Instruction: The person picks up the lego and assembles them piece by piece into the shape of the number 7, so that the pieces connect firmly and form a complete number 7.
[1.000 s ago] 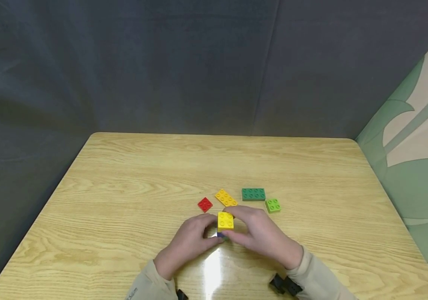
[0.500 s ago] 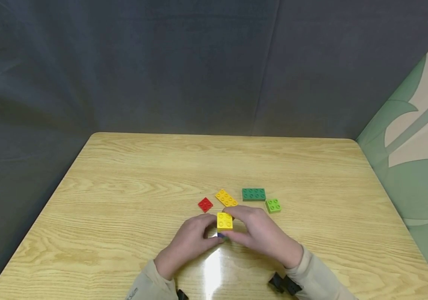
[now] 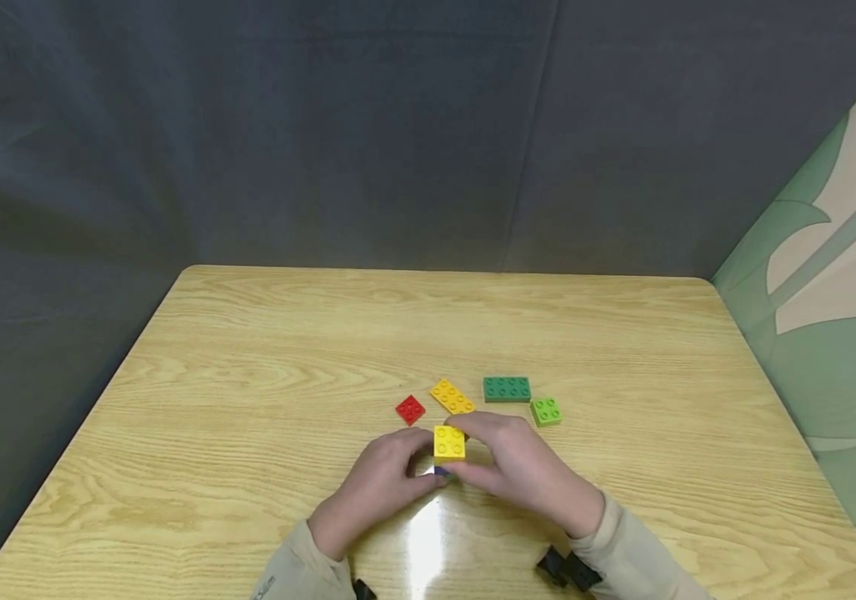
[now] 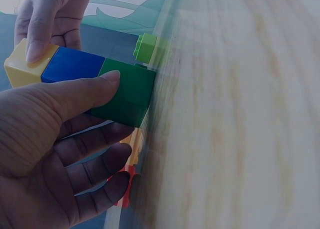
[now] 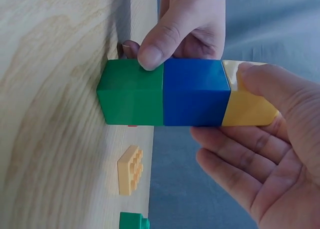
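Between the two hands stands an upright stack of toy building bricks, near the front middle of the table. A square yellow brick (image 3: 449, 443) with studs tops it, a blue brick (image 5: 195, 101) sits beneath that, and a green brick (image 5: 132, 101) forms the bottom, close to the tabletop. My left hand (image 3: 378, 479) holds the green brick, its thumb on the near side in both wrist views. With thumb and fingers, my right hand (image 3: 521, 467) pinches the yellow brick at the top. In the head view, the hands largely hide the lower bricks.
Behind the hands lie a red square brick (image 3: 410, 409), a long orange-yellow brick (image 3: 451, 396), a long dark green brick (image 3: 506, 389) and a light green square brick (image 3: 546, 411) on the wooden table (image 3: 247, 358). A dark curtain (image 3: 360, 142) hangs beyond the far edge.
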The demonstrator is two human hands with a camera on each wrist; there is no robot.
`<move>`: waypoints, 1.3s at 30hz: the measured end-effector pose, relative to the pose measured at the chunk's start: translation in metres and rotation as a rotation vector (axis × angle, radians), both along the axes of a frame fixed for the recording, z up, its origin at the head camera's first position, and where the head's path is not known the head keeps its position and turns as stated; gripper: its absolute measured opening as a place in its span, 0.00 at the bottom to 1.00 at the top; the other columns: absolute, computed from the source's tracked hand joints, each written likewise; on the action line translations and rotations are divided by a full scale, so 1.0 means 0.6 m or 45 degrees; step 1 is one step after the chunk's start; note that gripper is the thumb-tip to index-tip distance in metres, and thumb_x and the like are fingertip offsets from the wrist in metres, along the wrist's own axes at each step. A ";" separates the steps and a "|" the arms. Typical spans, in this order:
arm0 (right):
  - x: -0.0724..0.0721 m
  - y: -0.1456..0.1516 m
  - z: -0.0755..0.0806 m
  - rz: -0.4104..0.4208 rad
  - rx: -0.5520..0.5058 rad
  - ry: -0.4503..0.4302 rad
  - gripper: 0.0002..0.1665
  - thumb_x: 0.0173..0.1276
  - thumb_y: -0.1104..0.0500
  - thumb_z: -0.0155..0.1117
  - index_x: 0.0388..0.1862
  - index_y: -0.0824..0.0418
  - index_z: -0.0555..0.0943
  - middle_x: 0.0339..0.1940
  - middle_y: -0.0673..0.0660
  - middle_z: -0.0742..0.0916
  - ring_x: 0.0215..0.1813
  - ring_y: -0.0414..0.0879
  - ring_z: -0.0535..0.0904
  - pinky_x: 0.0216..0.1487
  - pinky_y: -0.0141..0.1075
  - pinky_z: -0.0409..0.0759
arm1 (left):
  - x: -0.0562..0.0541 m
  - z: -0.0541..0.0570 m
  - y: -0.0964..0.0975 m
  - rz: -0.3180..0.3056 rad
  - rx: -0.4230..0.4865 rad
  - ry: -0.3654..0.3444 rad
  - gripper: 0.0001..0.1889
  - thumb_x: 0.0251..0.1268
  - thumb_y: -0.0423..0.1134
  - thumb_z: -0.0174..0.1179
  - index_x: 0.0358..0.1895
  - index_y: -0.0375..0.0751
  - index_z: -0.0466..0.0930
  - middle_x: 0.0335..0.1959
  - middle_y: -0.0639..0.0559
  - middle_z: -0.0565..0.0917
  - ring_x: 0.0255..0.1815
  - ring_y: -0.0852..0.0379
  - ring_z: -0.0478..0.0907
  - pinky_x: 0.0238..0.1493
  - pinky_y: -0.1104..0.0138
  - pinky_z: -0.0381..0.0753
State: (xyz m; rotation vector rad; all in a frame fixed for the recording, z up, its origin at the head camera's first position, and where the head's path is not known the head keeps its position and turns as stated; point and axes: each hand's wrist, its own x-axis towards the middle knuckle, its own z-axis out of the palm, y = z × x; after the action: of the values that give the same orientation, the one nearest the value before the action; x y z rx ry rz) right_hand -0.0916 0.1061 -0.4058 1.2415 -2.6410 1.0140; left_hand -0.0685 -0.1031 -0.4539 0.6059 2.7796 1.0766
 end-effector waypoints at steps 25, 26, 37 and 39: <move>0.001 -0.001 0.000 -0.022 0.014 0.005 0.25 0.59 0.51 0.75 0.52 0.61 0.82 0.48 0.55 0.87 0.48 0.45 0.84 0.49 0.37 0.82 | 0.001 0.001 0.000 -0.002 0.011 0.001 0.22 0.58 0.51 0.69 0.54 0.48 0.81 0.43 0.61 0.82 0.36 0.63 0.75 0.40 0.69 0.75; 0.001 0.000 0.000 -0.023 0.015 0.007 0.25 0.59 0.51 0.74 0.52 0.62 0.82 0.48 0.55 0.87 0.48 0.45 0.84 0.49 0.37 0.82 | 0.001 0.001 0.000 -0.004 0.012 0.001 0.22 0.57 0.50 0.69 0.54 0.48 0.81 0.43 0.62 0.82 0.35 0.63 0.75 0.39 0.69 0.75; 0.001 0.001 -0.002 -0.023 0.012 -0.002 0.25 0.59 0.52 0.74 0.53 0.61 0.82 0.48 0.54 0.87 0.46 0.43 0.84 0.48 0.36 0.82 | 0.002 0.013 -0.006 -0.023 0.084 -0.029 0.20 0.56 0.48 0.71 0.51 0.51 0.81 0.32 0.57 0.78 0.28 0.57 0.73 0.28 0.71 0.72; 0.001 0.000 -0.001 -0.020 0.009 -0.012 0.24 0.59 0.52 0.74 0.52 0.60 0.82 0.48 0.53 0.87 0.46 0.42 0.84 0.48 0.36 0.82 | 0.002 0.018 -0.008 -0.021 0.097 -0.033 0.20 0.56 0.48 0.72 0.51 0.51 0.81 0.33 0.56 0.79 0.28 0.57 0.73 0.28 0.71 0.73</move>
State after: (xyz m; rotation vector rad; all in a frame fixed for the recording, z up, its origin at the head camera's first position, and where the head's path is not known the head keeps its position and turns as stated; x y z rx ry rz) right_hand -0.0908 0.1061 -0.4067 1.2187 -2.6595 1.0115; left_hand -0.0672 -0.1081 -0.4430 0.6175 2.7179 1.1827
